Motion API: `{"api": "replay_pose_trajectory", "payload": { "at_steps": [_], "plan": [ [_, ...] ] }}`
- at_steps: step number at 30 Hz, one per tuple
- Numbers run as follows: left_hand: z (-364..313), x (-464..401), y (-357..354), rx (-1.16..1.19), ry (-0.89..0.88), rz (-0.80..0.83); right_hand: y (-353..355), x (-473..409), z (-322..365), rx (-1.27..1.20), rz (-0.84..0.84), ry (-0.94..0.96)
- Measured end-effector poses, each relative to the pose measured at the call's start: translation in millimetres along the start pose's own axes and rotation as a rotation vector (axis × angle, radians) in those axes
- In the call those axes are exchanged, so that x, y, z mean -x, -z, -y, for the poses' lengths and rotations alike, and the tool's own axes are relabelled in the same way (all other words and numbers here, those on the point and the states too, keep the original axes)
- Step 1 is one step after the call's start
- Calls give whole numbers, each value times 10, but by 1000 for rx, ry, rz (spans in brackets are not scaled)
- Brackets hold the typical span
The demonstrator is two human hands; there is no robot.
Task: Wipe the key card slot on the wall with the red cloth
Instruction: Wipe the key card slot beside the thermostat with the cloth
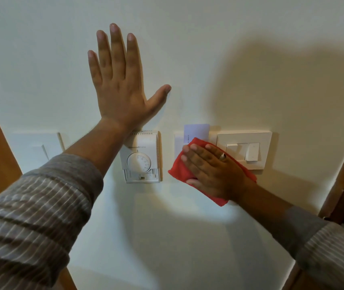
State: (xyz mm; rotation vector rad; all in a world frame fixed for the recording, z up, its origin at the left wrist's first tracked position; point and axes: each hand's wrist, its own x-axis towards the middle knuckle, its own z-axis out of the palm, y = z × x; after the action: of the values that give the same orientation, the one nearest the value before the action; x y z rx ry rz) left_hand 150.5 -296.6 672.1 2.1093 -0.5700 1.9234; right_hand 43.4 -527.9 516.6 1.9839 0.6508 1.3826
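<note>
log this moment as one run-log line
right hand pressing red cloth on key card slot | left hand flat on wall | card inserted

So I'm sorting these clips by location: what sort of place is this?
Probably a hotel room entryway: a key card stands in a wall slot, between a dial thermostat and a switch panel.

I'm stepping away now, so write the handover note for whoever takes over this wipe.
Left hand: open, flat on the wall above the thermostat, holding nothing.
Right hand: flat, pressing the red cloth onto the key card slot, beside the switch plate.
The card sits in the slot.
Done: cloth on the slot.
Left: wiping; progress cannot be told.
</note>
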Motion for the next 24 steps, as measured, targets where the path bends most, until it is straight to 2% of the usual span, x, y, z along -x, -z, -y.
{"api": "replay_pose_trajectory", "payload": {
  "at_steps": [3,5,9,11,17,22,24],
  "plan": [
    [-44,-2,7,2,24,-1,-12,-217,160,65,-32,-113],
    [-60,-1,7,3,36,-6,-46,-278,249,114,-13,-116],
    [-36,9,9,5,23,-4,-44,-116,93,65,33,141],
    [-27,12,18,10,8,0,-20,-18,-31,41,48,207],
    [-47,6,-22,4,14,-12,-34,-196,178,25,-31,-101],
    [-24,12,-2,11,8,-4,-53,-62,134,26,10,43],
    [-27,15,7,20,-4,6,-20,77,62,26,29,33]
  ]
}}
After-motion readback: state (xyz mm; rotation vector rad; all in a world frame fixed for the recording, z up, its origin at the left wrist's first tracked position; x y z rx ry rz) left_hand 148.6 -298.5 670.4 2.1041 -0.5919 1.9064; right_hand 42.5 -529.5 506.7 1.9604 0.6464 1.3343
